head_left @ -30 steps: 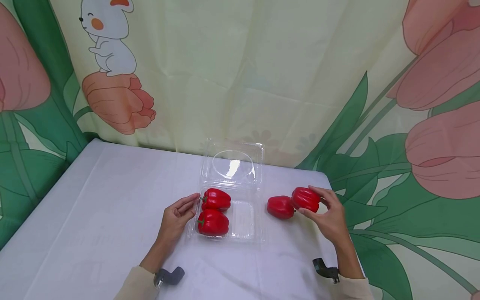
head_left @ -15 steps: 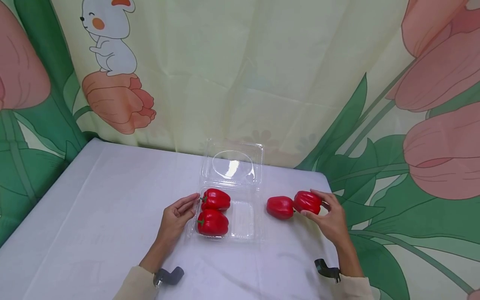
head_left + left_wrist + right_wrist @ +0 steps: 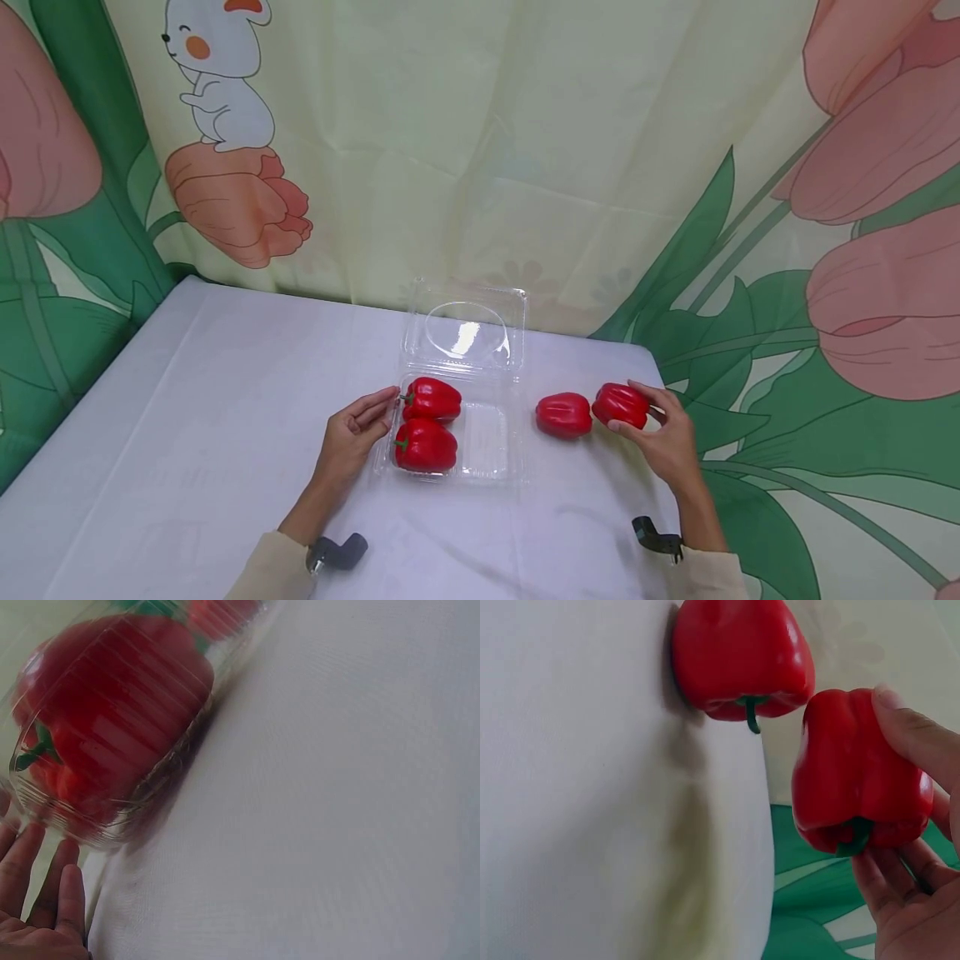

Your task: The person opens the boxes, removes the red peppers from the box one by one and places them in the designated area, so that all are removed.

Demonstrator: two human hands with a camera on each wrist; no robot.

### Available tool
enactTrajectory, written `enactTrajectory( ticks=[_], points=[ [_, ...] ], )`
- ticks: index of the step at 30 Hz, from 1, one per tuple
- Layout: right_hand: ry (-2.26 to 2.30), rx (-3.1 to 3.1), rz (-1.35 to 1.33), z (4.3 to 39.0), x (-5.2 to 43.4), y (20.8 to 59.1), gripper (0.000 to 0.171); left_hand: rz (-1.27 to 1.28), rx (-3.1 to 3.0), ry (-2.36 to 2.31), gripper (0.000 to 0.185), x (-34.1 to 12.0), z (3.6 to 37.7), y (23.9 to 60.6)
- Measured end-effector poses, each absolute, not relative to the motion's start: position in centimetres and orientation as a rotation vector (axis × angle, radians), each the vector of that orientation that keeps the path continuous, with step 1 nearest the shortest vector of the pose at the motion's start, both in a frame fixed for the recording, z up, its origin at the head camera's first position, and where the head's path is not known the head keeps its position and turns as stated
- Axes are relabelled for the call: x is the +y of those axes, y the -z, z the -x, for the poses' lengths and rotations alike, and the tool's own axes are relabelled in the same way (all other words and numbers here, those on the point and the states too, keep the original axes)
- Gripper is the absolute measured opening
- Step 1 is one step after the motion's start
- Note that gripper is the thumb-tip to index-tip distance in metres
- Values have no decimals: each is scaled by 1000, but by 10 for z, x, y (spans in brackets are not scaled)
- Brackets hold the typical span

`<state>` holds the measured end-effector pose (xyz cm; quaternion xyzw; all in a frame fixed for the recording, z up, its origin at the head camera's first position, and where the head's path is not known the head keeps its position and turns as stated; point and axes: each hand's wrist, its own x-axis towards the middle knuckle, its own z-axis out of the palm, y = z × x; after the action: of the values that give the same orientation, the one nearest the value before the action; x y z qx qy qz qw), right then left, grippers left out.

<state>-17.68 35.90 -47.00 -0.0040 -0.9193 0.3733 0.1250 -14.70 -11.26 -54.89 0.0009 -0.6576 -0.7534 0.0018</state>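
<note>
- Fingers (image 3: 643,392) of our right hand (image 3: 663,437) curl round a red pepper (image 3: 620,405) at the right of the head frame, thumb below and the rest above, so it sits cradled between them and cannot roll off the near edge of the bench (image 3: 187,433).
- Just left of it a second loose pepper (image 3: 564,415) lies on its side on the white cloth; whether the two touch, we cannot tell from the head view.
- Our left hand (image 3: 351,437) lies with straight, relaxed fingers against the left rim of the clear clamshell box (image 3: 487,437) at lower centre, holding nothing; we judge that it steadies the light box.
- Two peppers in the box (image 3: 427,421) fill its left half, stems to the left, which leaves the right half free; the lid (image 3: 465,333) stands open behind.
- From the right wrist we see what the head view hides: the held pepper (image 3: 855,776) is clear of the cloth, stem end down in the frame, thumb tip (image 3: 900,724) pressed on its shoulder, and a gap parts it from the lying pepper (image 3: 739,656) at the upper centre.
- From the left wrist we see the ribbed box wall (image 3: 127,802) close up, a pepper (image 3: 112,712) pressed against it inside, and our fingertips (image 3: 45,877) at the lower left just beside that wall.
</note>
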Motion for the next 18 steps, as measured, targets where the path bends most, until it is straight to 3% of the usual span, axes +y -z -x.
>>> enactTrajectory(
  ticks=[18],
  points=[
    [-1062, -2769, 89, 182, 376, 501, 81, 5, -2073, 2346, 43, -112, 148, 552]
  ],
)
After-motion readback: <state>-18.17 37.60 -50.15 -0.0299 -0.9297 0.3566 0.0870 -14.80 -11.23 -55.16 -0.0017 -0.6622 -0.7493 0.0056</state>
